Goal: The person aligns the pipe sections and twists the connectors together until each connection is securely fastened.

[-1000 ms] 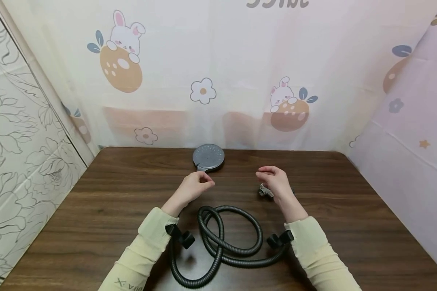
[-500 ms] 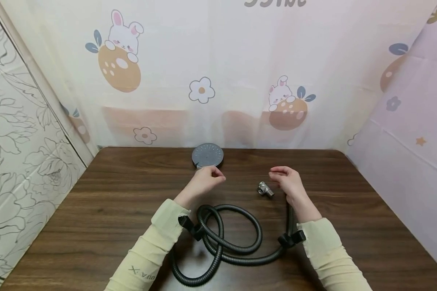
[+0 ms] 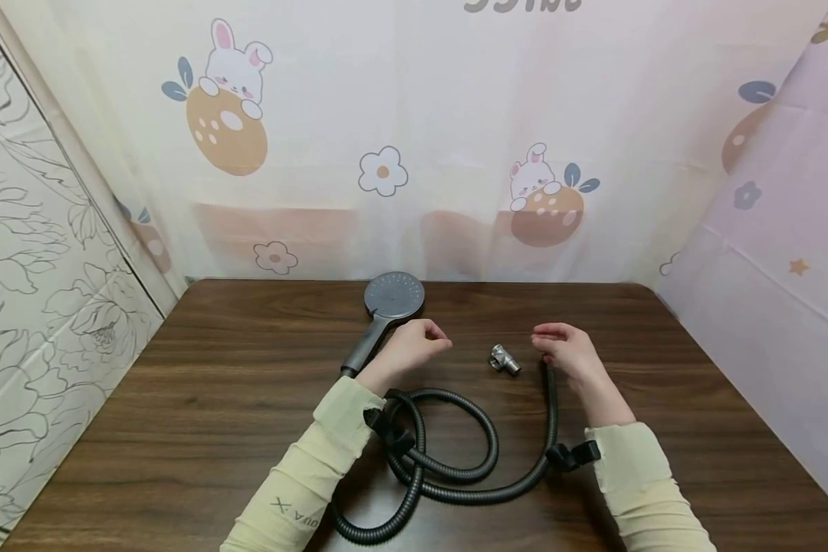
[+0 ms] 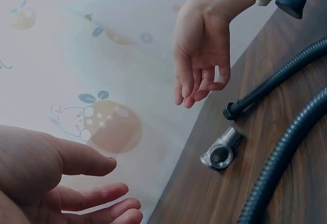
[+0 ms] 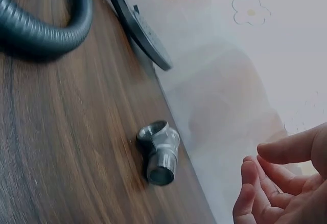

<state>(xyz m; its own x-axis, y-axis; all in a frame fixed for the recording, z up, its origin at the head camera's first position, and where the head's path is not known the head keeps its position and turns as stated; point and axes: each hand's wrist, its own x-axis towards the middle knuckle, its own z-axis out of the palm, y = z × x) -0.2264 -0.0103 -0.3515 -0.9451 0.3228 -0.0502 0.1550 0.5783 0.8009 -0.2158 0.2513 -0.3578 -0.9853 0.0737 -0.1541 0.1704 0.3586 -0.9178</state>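
Note:
My left hand [image 3: 414, 349] hovers over the table just right of the shower head's handle, its fingers loosely bent with nothing between them. The grey hand shower [image 3: 395, 297] lies face up at the back, its handle pointing toward me. Right of the left hand lies a small chrome tee fitting [image 3: 504, 359], with its round openings showing in the right wrist view [image 5: 161, 152]. My right hand [image 3: 571, 354] hangs above the nut end of the black ribbed shower hose [image 3: 550, 414], fingers loosely bent and holding nothing. In the left wrist view, that hose end [image 4: 232, 110] lies below the right hand.
The hose loops across the middle of the brown wooden table [image 3: 179, 429], partly under my left forearm. A printed curtain [image 3: 317, 138] hangs behind the table's back edge. Black camera mounts sit on both wrists, close over the hose.
Both hands have moved to the right over the table. The shower head's handle, the chrome tee fitting and the hose end have come into sight. These things have stayed in place.

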